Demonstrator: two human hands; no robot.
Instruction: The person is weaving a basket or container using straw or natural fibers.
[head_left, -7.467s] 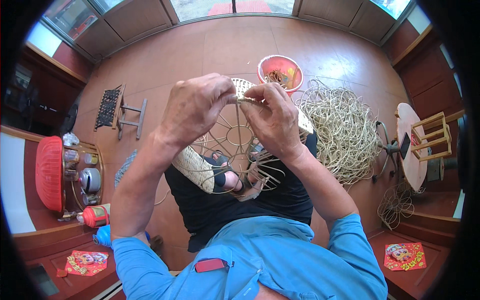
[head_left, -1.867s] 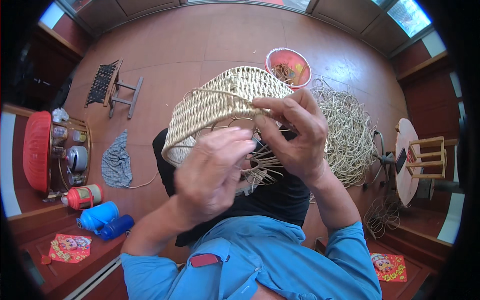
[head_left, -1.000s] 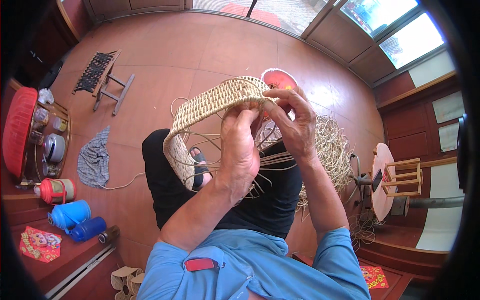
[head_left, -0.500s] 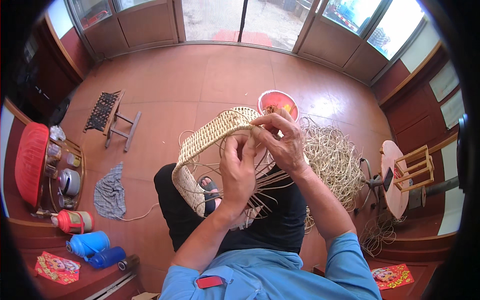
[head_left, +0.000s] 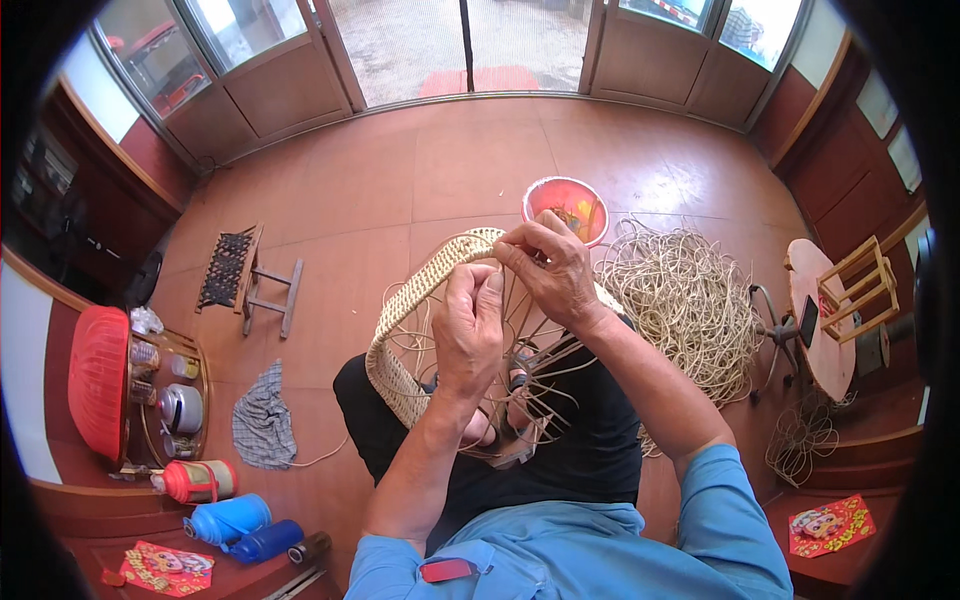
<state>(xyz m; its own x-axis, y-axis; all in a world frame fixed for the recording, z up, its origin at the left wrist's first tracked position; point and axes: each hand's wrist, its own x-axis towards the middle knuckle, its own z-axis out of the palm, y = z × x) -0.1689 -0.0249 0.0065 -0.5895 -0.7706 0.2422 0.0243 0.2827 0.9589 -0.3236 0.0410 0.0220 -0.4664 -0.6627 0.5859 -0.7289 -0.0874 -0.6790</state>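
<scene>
A pale woven band of cord, curved into an open basket wall, stands over my lap with loose cord ends hanging inside it. My left hand is closed at the inner side of the rim, thumb and fingers pinched together around a strand. At the rim's near right part, my right hand pinches the woven edge between thumb and forefinger. The two hands almost meet there. Several loose cords fan out below my right wrist. What exactly lies between the fingertips is mostly hidden.
A large heap of pale cord lies on the floor to the right, beside a red basin. A low folding stool and a checked cloth are at left. Flasks stand lower left; a round wooden table is at right.
The view has shifted, so the room's things sit further right and lower. The woven band has tilted slightly in my hands. Both hands stay pinched at its rim.
</scene>
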